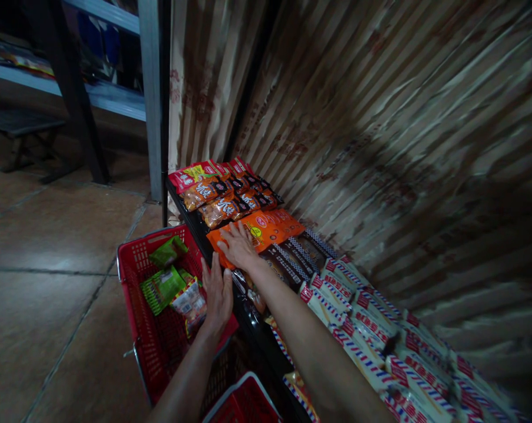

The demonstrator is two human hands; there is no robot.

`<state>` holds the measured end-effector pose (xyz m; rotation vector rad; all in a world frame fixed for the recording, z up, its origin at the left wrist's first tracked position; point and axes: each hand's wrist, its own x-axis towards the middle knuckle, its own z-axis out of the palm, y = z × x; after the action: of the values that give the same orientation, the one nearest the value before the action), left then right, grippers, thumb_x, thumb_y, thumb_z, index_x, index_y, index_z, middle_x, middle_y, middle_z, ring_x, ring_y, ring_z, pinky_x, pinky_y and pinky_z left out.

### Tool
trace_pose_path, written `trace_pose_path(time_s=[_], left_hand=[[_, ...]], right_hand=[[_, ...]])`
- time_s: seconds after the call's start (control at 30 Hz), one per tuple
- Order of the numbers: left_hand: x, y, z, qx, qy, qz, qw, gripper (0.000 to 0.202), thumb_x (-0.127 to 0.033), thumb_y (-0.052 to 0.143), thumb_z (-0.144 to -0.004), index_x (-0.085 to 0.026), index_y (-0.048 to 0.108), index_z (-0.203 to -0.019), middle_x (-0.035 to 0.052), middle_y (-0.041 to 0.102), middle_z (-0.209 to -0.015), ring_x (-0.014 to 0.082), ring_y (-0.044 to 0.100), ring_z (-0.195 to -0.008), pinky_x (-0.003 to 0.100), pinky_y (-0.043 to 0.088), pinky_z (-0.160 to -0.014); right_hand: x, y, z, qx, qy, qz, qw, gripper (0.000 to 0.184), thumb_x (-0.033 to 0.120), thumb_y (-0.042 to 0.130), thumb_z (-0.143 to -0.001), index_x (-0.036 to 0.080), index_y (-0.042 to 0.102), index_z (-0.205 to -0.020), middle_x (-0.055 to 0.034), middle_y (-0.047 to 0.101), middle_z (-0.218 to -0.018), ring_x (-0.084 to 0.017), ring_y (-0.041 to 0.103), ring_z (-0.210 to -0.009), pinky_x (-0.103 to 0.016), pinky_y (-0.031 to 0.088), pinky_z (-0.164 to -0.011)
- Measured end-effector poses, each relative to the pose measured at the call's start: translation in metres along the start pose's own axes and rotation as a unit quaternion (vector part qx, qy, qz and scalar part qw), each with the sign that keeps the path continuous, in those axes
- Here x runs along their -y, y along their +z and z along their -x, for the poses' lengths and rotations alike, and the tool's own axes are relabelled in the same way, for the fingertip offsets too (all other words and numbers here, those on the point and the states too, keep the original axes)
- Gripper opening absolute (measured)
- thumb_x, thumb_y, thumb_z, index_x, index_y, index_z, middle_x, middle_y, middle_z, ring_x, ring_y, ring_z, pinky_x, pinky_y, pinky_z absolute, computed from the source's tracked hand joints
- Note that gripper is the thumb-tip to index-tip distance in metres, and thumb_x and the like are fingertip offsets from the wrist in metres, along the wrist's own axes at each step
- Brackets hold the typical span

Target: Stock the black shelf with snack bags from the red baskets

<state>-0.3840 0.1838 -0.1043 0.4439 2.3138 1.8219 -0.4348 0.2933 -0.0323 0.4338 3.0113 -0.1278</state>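
My right hand (pixel 239 245) lies with spread fingers on an orange snack packet (pixel 274 226) on the black shelf. Lower and to the left, my left hand (pixel 217 289) is held with its fingers stretched out by the shelf edge, above the rim of a red shopping basket (pixel 129 258). Inside that basket lie green snack packets (pixel 162 288) and a clear, colourful packet (pixel 190 302). Beyond my right hand are orange-and-black snack packets (pixel 224 205) and red packets (pixel 195 175). Dark brown checkered packets (pixel 287 261) sit just to its right.
Several white, red and blue striped packets (pixel 375 320) fill the shelf's near right part. A second red basket (pixel 243 402) stands at the bottom. Ridged, printed sheeting (pixel 358 117) rises behind the shelf. A low stool (pixel 23 126) and a metal rack (pixel 153 106) stand at left on the tiled floor.
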Motion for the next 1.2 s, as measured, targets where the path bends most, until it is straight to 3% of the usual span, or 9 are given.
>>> trace_pose_path(time_s=[0.2, 0.33, 0.47, 0.67, 0.83, 1.0, 1.2], left_hand=[[-0.001, 0.003, 0.001, -0.002, -0.004, -0.005, 1.000, 0.058, -0.043, 0.026, -0.093, -0.012, 0.031, -0.142, 0.0080, 0.023, -0.153, 0.0195, -0.004, -0.143, 0.045, 0.005, -0.117], [-0.003, 0.002, 0.004, -0.003, -0.002, 0.001, 1.000, 0.056, -0.043, 0.026, -0.093, -0.015, 0.034, -0.141, 0.0073, 0.026, -0.152, 0.0193, -0.003, -0.143, 0.045, 0.004, -0.117], [-0.002, 0.004, 0.005, -0.006, 0.002, 0.001, 1.000, 0.054, -0.043, 0.027, -0.093, -0.016, 0.036, -0.139, 0.0073, 0.026, -0.152, 0.0193, -0.003, -0.143, 0.046, 0.004, -0.117], [0.002, 0.007, 0.005, -0.006, -0.001, -0.006, 1.000, 0.055, -0.043, 0.027, -0.093, -0.014, 0.038, -0.139, 0.0087, 0.026, -0.152, 0.0197, -0.002, -0.143, 0.046, 0.005, -0.116], [0.003, 0.009, 0.005, -0.020, 0.005, -0.015, 1.000, 0.054, -0.042, 0.027, -0.093, -0.015, 0.039, -0.138, 0.0085, 0.028, -0.151, 0.0209, -0.001, -0.143, 0.047, 0.007, -0.116], [0.000, 0.009, 0.008, -0.030, 0.032, -0.017, 0.999, 0.053, -0.042, 0.029, -0.093, -0.015, 0.041, -0.137, 0.0088, 0.030, -0.150, 0.0221, 0.001, -0.143, 0.049, 0.009, -0.116], [-0.003, 0.010, 0.015, -0.082, 0.064, -0.019, 0.994, 0.047, -0.038, 0.033, -0.092, -0.011, 0.052, -0.126, 0.0150, 0.042, -0.142, 0.0259, 0.012, -0.142, 0.051, 0.016, -0.114]], right_hand=[[-0.011, -0.020, 0.011, 0.068, 0.138, -0.009, 0.988, 0.061, 0.046, 0.045, -0.087, 0.031, 0.027, -0.143, -0.0086, 0.004, -0.157, -0.037, 0.001, -0.142, -0.057, 0.018, -0.108], [-0.021, -0.024, 0.014, 0.099, 0.127, -0.006, 0.987, 0.069, 0.046, 0.051, -0.085, 0.033, 0.020, -0.145, -0.0078, 0.002, -0.157, -0.036, -0.002, -0.142, -0.057, 0.018, -0.108], [-0.028, -0.023, 0.012, 0.094, 0.090, 0.003, 0.991, 0.073, 0.047, 0.056, -0.082, 0.032, 0.021, -0.145, -0.0089, 0.008, -0.156, -0.035, 0.005, -0.142, -0.051, 0.019, -0.110], [-0.026, -0.021, 0.011, 0.099, 0.096, 0.009, 0.990, 0.076, 0.040, 0.063, -0.079, 0.031, 0.025, -0.144, -0.0102, 0.009, -0.156, -0.035, 0.011, -0.141, -0.048, 0.022, -0.109], [-0.025, -0.018, 0.017, 0.069, 0.086, -0.012, 0.994, 0.074, 0.039, 0.063, -0.079, 0.029, 0.027, -0.144, -0.0107, 0.009, -0.156, -0.034, 0.010, -0.142, -0.050, 0.021, -0.110], [-0.025, -0.013, 0.030, -0.017, 0.034, -0.036, 0.999, 0.062, 0.040, 0.055, -0.085, 0.023, 0.035, -0.141, -0.0121, 0.012, -0.155, -0.031, 0.007, -0.143, -0.050, 0.018, -0.112], [-0.006, -0.020, 0.062, -0.107, -0.024, -0.081, 0.991, 0.048, 0.031, 0.050, -0.087, 0.018, 0.047, -0.134, -0.0114, 0.025, -0.152, -0.026, 0.018, -0.141, -0.045, 0.020, -0.113]])
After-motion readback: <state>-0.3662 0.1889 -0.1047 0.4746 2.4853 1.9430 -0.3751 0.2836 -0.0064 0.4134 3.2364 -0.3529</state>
